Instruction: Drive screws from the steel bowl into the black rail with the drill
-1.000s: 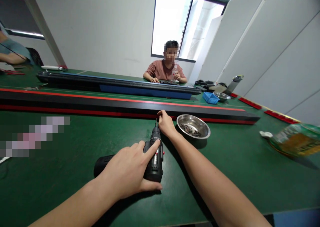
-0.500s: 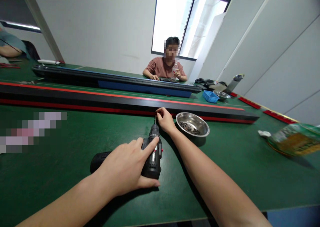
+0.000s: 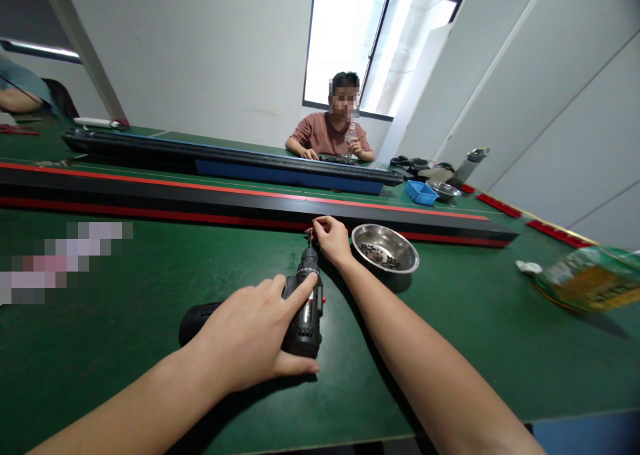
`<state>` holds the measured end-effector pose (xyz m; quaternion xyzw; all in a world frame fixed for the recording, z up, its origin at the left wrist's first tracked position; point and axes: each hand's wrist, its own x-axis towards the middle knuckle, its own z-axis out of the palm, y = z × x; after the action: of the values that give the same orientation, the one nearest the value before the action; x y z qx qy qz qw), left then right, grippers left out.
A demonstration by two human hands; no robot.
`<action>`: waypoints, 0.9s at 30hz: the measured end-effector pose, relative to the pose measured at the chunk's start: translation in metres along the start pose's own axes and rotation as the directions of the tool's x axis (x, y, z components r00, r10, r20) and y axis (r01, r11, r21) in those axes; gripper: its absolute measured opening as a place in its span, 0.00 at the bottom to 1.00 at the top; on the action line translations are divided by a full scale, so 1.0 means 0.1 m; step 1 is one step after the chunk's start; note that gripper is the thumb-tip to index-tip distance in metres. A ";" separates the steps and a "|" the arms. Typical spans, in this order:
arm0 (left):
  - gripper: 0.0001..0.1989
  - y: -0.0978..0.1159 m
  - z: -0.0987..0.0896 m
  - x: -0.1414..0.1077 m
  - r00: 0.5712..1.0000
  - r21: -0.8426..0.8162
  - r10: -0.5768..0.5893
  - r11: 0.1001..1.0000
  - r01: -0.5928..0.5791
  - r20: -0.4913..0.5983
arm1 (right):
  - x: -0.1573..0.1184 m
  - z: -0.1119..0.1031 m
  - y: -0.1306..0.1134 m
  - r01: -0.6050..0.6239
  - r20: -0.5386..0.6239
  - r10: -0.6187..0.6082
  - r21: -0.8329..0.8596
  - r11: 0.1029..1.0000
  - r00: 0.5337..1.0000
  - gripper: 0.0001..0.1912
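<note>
My left hand [image 3: 250,325] is wrapped round a black cordless drill [image 3: 304,325], which lies on its side with its chuck pointing away from me. The thin bit ends close to the long black beam with red stripes [image 3: 240,201]. At the bit's tip, the thumb and fingers of my right hand [image 3: 331,239] are pinched together. Whatever they hold is too small to make out. Just right of that hand, a steel bowl [image 3: 413,258] contains many small dark screws [image 3: 385,258].
Behind the beam lies a second long dark bar [image 3: 165,153]. A blue basket [image 3: 421,193] and another metal bowl [image 3: 444,189] stand at the back right. A green and yellow bag [image 3: 590,278] rests at right. A person [image 3: 325,135] sits opposite, holding a bottle.
The fingers of my right hand have shifted slightly left, over the bit's tip. My left hand and the drill have hardly moved.
</note>
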<state>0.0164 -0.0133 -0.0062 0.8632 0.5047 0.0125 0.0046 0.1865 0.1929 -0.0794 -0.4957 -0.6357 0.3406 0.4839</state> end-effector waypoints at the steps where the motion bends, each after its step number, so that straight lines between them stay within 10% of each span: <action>1: 0.56 0.00 0.00 0.00 1.000 0.001 0.001 1.000 -0.001 0.001 | 0.00 0.00 -0.01 -0.002 -0.003 0.002 0.006 1.000 1.000 0.08; 27: 0.56 0.01 0.01 0.00 1.000 0.020 0.009 1.000 -0.009 -0.011 | 0.01 -0.04 0.00 -0.048 0.059 0.044 0.064 0.997 0.997 0.31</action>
<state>0.0171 -0.0136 -0.0074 0.8653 0.5010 0.0124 -0.0067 0.1902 0.1941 -0.0782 -0.4840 -0.6263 0.3862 0.4736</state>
